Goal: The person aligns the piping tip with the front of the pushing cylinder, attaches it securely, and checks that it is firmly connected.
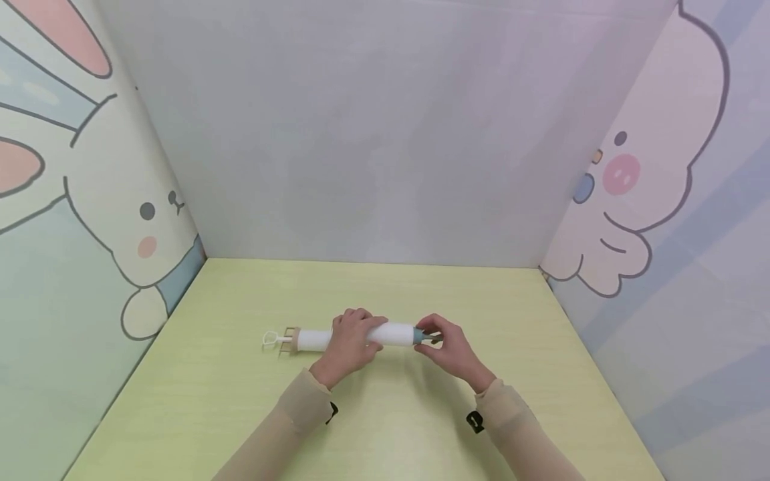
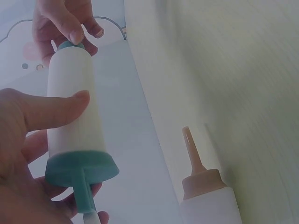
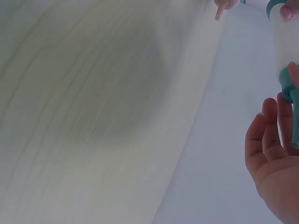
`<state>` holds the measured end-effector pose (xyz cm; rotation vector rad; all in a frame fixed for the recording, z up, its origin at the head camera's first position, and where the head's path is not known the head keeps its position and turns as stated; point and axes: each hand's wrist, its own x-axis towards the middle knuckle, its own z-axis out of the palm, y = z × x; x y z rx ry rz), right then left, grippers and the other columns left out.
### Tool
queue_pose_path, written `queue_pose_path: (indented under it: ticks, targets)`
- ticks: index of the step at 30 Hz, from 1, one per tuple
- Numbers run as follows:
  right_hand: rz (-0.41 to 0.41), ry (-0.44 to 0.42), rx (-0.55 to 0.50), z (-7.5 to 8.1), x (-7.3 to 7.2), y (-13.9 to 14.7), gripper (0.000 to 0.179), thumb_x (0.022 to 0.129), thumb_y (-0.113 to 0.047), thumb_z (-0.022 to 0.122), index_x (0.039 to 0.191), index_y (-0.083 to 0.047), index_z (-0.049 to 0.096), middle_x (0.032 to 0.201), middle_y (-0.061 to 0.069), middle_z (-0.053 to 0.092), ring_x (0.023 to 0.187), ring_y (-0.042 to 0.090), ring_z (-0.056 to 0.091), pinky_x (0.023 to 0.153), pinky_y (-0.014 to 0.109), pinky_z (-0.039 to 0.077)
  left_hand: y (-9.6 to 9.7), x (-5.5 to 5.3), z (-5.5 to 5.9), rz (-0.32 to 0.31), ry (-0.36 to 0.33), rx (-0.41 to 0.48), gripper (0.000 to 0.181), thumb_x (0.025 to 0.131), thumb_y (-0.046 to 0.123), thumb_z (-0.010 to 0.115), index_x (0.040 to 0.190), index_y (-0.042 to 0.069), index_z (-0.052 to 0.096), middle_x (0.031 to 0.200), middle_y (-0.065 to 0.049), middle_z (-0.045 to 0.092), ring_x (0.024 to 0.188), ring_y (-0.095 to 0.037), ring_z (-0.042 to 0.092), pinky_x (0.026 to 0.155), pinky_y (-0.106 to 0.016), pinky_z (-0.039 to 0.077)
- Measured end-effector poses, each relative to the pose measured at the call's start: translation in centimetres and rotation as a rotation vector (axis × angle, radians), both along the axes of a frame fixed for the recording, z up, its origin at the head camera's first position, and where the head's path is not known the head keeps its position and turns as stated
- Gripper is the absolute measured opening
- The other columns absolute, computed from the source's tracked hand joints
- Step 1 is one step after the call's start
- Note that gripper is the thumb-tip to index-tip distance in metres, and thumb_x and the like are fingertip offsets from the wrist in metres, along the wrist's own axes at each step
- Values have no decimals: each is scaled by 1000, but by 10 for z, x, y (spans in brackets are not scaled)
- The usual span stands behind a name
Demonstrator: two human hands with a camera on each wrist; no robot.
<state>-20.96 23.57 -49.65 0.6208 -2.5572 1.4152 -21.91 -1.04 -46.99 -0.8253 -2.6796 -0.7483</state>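
A white-barrelled syringe with teal ends (image 1: 394, 334) is held level above the table. My left hand (image 1: 351, 339) grips its barrel, thumb along one side in the left wrist view. At the other end, my right hand (image 1: 451, 349) pinches the teal nozzle collar (image 3: 286, 81) between thumb and fingers, and the slim teal nozzle (image 3: 295, 121) points out past it. A teal flange (image 2: 81, 165) with a white plunger rod shows at the near end in the left wrist view. A second white syringe with brown ends (image 1: 313, 341) lies left of my left hand, which partly hides it.
The pale yellow wooden table (image 1: 385, 414) meets a grey back wall (image 1: 361, 133). Side panels carry a cartoon rabbit (image 1: 132, 220) on the left and another cartoon animal (image 1: 656, 160) on the right. The second syringe's brown nozzle (image 2: 192, 151) shows below my left hand.
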Motion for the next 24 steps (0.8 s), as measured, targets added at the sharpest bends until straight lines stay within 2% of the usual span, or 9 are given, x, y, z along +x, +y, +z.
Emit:
queue_pose_path:
  ticks: [6, 12, 18, 24]
  targets:
    - [5, -47, 15, -2, 1, 2, 29, 83, -17, 76, 109, -18, 63, 101, -7, 66, 90, 13, 64, 67, 33, 51, 0, 0, -2, 6, 3, -3, 45, 73, 18, 83, 116, 19, 69, 105, -5, 60, 98, -31, 51, 82, -54, 38]
    - [23, -58, 16, -3, 0, 4, 26, 86, -22, 73, 110, -14, 66, 100, -2, 67, 89, 16, 64, 66, 34, 51, 0, -1, -1, -8, 11, 2, 45, 72, 17, 83, 116, 18, 69, 104, -6, 60, 97, -31, 51, 81, -55, 38]
    - [31, -59, 29, -3, -2, 6, 25, 87, -26, 71, 110, -16, 66, 99, -8, 67, 86, 13, 63, 65, 33, 52, 2, -2, -1, -6, 15, -1, 45, 72, 18, 83, 115, 18, 69, 104, -5, 61, 96, -30, 52, 80, -54, 39]
    - [35, -82, 41, -3, -5, 7, 27, 88, -28, 70, 111, -15, 66, 101, -7, 66, 86, 13, 62, 66, 33, 51, 4, -4, 0, 5, -7, 1, 45, 72, 17, 84, 114, 18, 69, 104, -6, 61, 97, -31, 52, 80, -53, 39]
